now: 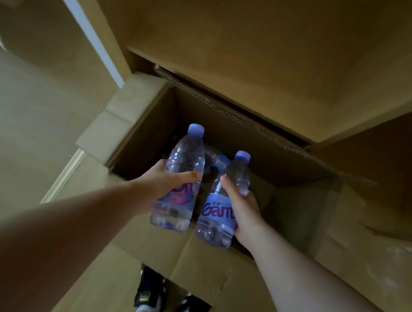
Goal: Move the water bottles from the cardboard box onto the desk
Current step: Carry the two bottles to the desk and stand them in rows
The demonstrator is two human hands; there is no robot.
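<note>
Setting: wooden floor [15, 125], open cardboard box [294, 237] below.
Left hand [165, 182]: fingers clamped around left bottle [184, 168], held over box.
Right hand [242, 210]: fingers clamped around right bottle [216, 219], above box.
Box contents: more bottles [215, 158], dimly visible.

Both bare arms are stretched forward and down. A bottle [182, 176] is gripped by the left hand [166, 179], fingers curled round it; a second bottle [221, 204] is gripped likewise by the right hand [241, 212].
</note>
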